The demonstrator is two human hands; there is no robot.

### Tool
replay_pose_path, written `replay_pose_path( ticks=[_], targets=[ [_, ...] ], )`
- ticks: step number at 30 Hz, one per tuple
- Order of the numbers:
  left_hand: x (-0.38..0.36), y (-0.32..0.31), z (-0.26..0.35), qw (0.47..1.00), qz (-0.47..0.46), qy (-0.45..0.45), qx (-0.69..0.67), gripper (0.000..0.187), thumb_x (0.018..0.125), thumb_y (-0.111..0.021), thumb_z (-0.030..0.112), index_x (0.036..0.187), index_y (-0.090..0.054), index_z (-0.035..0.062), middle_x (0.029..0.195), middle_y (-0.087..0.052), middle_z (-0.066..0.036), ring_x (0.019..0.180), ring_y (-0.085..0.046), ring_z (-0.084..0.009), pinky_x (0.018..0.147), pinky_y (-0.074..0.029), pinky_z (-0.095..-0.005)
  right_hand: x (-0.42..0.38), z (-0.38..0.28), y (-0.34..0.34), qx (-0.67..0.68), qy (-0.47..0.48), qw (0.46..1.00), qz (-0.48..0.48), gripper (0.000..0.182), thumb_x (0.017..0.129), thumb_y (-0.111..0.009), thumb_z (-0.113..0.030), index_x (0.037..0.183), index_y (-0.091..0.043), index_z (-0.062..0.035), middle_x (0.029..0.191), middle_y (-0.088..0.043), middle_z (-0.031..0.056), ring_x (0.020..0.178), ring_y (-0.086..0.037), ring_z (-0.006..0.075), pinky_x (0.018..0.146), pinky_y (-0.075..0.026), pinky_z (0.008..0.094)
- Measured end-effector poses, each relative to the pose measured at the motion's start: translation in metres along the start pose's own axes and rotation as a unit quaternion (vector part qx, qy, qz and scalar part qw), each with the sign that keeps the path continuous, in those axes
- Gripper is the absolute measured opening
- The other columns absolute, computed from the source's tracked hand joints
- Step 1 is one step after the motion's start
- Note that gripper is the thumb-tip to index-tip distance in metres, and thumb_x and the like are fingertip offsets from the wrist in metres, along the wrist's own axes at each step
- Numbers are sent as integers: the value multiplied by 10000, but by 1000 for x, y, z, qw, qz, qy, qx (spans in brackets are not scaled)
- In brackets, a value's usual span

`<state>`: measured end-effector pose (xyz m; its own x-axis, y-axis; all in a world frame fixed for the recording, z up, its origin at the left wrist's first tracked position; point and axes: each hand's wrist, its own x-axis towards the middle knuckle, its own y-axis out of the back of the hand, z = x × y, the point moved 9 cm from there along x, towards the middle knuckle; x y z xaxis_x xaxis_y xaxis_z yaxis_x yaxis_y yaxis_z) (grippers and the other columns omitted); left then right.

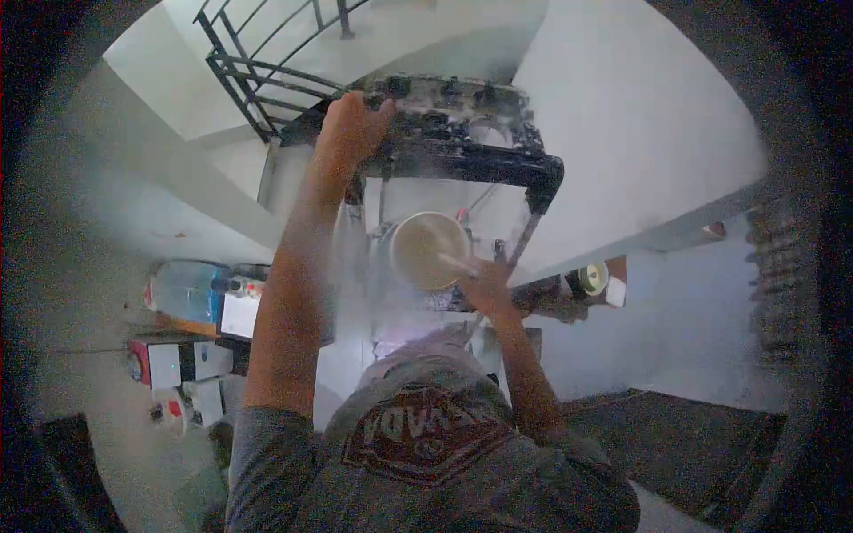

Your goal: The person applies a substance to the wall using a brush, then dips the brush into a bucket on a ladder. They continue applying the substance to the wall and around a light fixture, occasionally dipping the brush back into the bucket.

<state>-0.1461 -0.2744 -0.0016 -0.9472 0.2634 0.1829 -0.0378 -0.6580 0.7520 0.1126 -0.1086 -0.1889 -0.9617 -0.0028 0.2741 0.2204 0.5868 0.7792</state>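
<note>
My left hand (354, 129) reaches up and grips the left end of the paint-splattered top of a stepladder (462, 164), its thumb pointing right. Below that top, a round bucket (393, 253) holds a cream-coloured liquid that looks like paint. My right hand (487, 286) is at the bucket's lower right rim, fingers closed around a pale stick-like tool (455, 262). The tool slants over or into the bucket; blur hides what its far end is.
A black metal railing (267, 75) runs along the stairs at upper left. White walls (640, 107) rise on the right. Down at left are a large water bottle (187, 291) and several boxes (164, 364). A dark mat (675, 444) lies at lower right.
</note>
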Motion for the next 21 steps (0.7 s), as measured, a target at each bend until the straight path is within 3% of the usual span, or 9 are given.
replay_pose_path(
  ticks=[3,7,9,11,12,16,18,21],
  targets=[
    [3,2,-6,997,41,-65,1,409,855,-606,371,962,-653,-21,850,-666,-242,824,-659,-387,760,-503,-448,32,-5,-38,6,8,998,-61,341,866,-548,-338,861,-673,-21,815,-661,210,723,-641,384,637,-517,490],
    [-6,9,9,999,20,-28,15,459,819,-611,380,889,-650,-72,873,-641,-294,889,-635,-420,794,-498,-452,55,20,-112,-20,42,993,-106,267,835,-559,-280,836,-671,-39,833,-659,214,775,-642,380,682,-514,512],
    [-5,13,2,997,62,-44,-5,454,817,-608,390,830,-660,-62,798,-644,-282,816,-647,-412,751,-502,-456,52,38,-132,-115,-85,972,-184,217,818,-558,-228,814,-665,-40,823,-659,208,794,-638,395,718,-509,510],
    [-8,12,8,998,8,-40,-50,460,804,-617,408,776,-666,-48,725,-640,-271,757,-653,-410,725,-508,-459,50,40,-143,-83,-112,967,-214,230,813,-570,-214,855,-662,-8,846,-657,219,819,-644,386,747,-508,480],
    [0,5,-1,998,27,-54,-24,461,791,-623,420,762,-676,-37,708,-643,-260,734,-657,-410,715,-513,-458,47,45,-147,-59,-139,959,-238,253,809,-582,-201,896,-659,24,868,-655,231,843,-651,378,775,-506,449],
    [3,2,-4,999,28,-33,-14,464,784,-628,417,764,-678,-44,722,-646,-266,746,-663,-405,719,-524,-447,50,35,-97,-5,-149,969,-197,270,836,-591,-222,963,-669,2,914,-660,229,861,-661,363,750,-521,429],
    [8,2,-6,997,62,-49,5,476,788,-615,411,753,-672,-60,718,-640,-280,760,-664,-413,734,-530,-449,43,18,-50,76,-115,987,-78,320,879,-550,-322,920,-667,-27,879,-672,212,808,-653,386,724,-516,485],
    [2,3,0,999,20,-28,9,492,793,-600,413,802,-668,-74,763,-639,-303,808,-657,-424,768,-527,-453,12,24,-27,58,-150,985,-62,387,923,-517,-381,969,-667,-27,886,-677,203,803,-663,356,719,-520,456]
  ],
)
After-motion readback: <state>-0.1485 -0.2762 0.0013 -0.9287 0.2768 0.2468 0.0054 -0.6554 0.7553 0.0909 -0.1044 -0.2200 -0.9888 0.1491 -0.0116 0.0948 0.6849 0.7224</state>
